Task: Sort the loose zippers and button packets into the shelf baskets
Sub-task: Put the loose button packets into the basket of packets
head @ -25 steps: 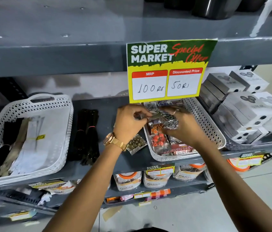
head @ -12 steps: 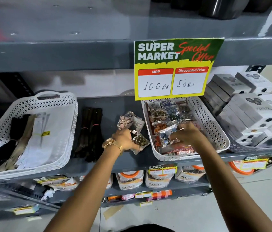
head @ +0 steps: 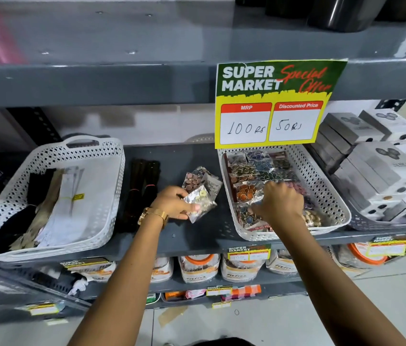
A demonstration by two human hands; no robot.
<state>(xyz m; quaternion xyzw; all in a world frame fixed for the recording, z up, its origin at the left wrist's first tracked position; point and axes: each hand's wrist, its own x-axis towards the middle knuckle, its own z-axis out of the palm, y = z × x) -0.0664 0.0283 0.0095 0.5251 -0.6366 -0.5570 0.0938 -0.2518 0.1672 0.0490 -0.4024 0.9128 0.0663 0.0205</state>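
Two white perforated baskets stand on the grey shelf. The left basket (head: 112,176) holds black, beige and white zippers (head: 57,203). The right basket (head: 331,196) is full of clear button packets (head: 259,171). Between the baskets lie loose black zippers (head: 142,191) and a few loose button packets (head: 197,179). My left hand (head: 172,203) grips one of these packets (head: 200,203) on the shelf. My right hand (head: 281,201) is down inside the right basket, fingers closed on a clear packet (head: 259,196) there.
A yellow price sign (head: 271,103) hangs from the upper shelf over the right basket's back. Grey and white boxes (head: 376,171) are stacked at the right. Jars with orange lids (head: 197,268) fill the lower shelf. The shelf's front edge (head: 192,245) runs just below the baskets.
Both hands were together over the right basket. My left hand has moved left and down onto the loose packets on the shelf. My right hand has dropped lower into the basket.
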